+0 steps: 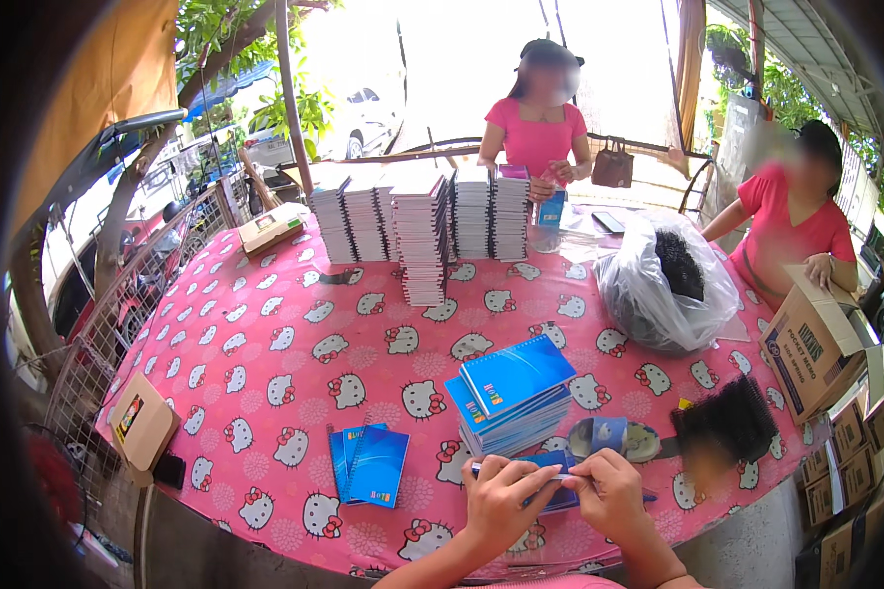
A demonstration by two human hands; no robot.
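Note:
Close to the near edge of the table, a small blue notebook [545, 459] lies partly under my fingers. My left hand [509, 501] is closed on its near left part, thumb and fingers together. My right hand [611, 493] pinches at its right side, fingertips meeting those of the left; what exactly sits between them is hidden. Just beyond stands a pile of blue notebooks [511, 393], the top ones askew. Several blue spiral notebooks [375, 469] lie fanned out to the left. A heap of black binding coils [725, 424] rests to the right.
Tall stacks of spiral notebooks [422, 236] stand at the far side. A clear plastic bag [648, 294] holds more black coils. Cardboard boxes [805, 344] line the right edge; an open carton [143, 422] sits left. One co-worker [535, 128] stands opposite, another [796, 226] at far right.

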